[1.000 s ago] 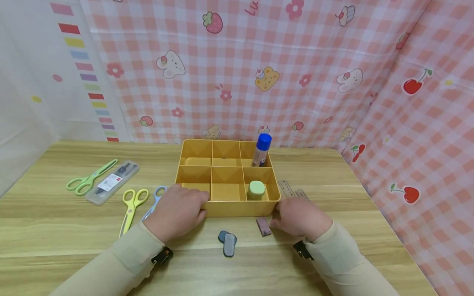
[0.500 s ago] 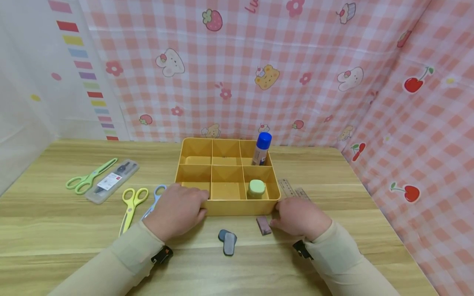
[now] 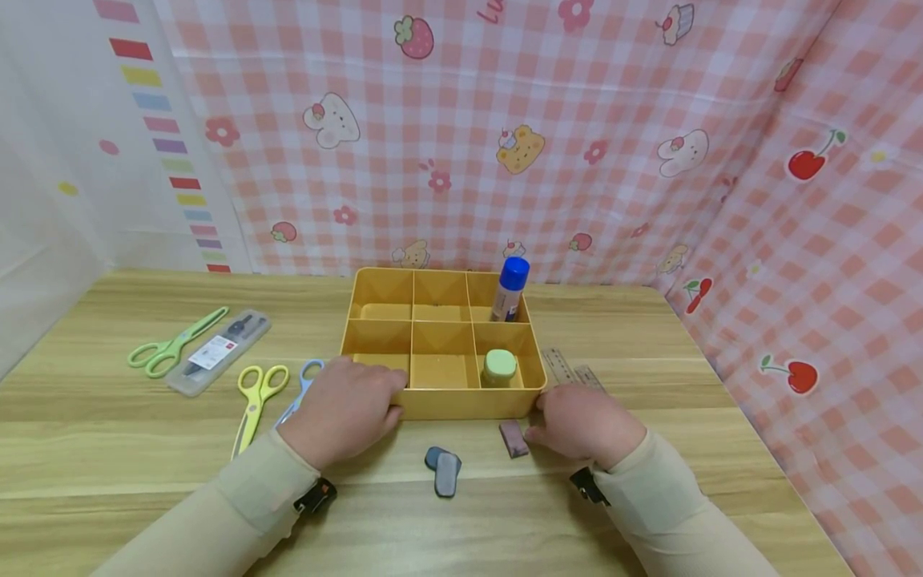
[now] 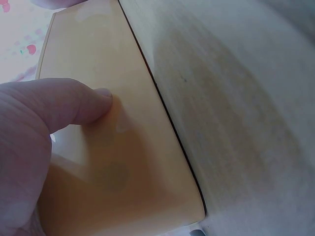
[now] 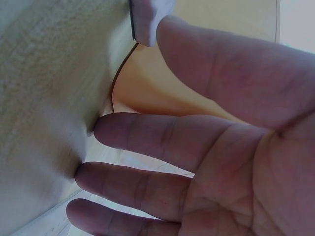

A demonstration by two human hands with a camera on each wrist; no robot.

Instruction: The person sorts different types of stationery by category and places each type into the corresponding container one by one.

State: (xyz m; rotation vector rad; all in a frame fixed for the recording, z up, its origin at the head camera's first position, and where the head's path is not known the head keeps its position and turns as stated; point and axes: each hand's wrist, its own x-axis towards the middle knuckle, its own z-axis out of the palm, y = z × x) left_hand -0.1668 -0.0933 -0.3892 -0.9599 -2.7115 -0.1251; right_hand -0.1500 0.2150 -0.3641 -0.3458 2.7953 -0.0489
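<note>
A yellow organizer box [image 3: 461, 405] with several compartments stands mid-table. My left hand [image 3: 348, 413] grips its front wall near the left corner, with the thumb [image 4: 81, 101] pressed flat on the outside and the fingers over the rim. By the right front corner, my right hand [image 3: 593, 425] is spread, its straight fingertips down on the wood and nothing held. Close to that thumb lies a small purple block [image 3: 514, 438]. A blue-capped glue stick [image 3: 509, 292] stands in the back right compartment; a small green-lidded container [image 3: 500, 367] sits in the front right one.
Two dark grey rounded pieces [image 3: 446, 474] overlap in front of the box. Blue scissors [image 3: 306, 381], yellow scissors [image 3: 254, 401], a clear compass case [image 3: 219, 353] and green scissors [image 3: 173, 349] lie left. Transparent rulers [image 3: 558, 369] lie right, partly under my hand. A checked curtain [image 3: 461, 160] hangs behind.
</note>
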